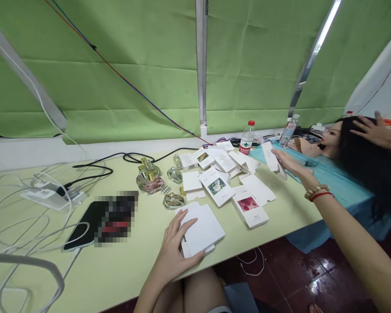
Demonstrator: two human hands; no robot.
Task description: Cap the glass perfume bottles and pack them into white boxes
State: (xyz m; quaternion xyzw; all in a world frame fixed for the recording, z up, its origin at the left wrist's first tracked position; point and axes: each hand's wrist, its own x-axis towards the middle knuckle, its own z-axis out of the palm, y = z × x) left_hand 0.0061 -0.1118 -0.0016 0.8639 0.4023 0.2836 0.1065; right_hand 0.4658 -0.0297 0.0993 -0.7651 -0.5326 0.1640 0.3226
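My left hand [176,248] lies with fingers spread over the left edge and near corner of a stack of white cardboard pieces [205,226] at the table's front edge. Its thumb runs along the near side. Off to the right, my right hand [288,161] is raised, gripping a white folded cardboard piece [270,157] with flaps hanging down. Between the hands lie a small box with a white flower picture [217,187] and one with a pink flower picture [249,206]. An unfolded white carton [259,189] lies behind the pink one.
Left of the boxes stand several glass perfume bottles [150,182], with another bottle [173,201] nearer. A phone [84,226], cables and a power strip [52,195] lie left. Behind stands a water bottle [246,139]. Another person's hand [374,130] touches a dark-haired mannequin head [332,137].
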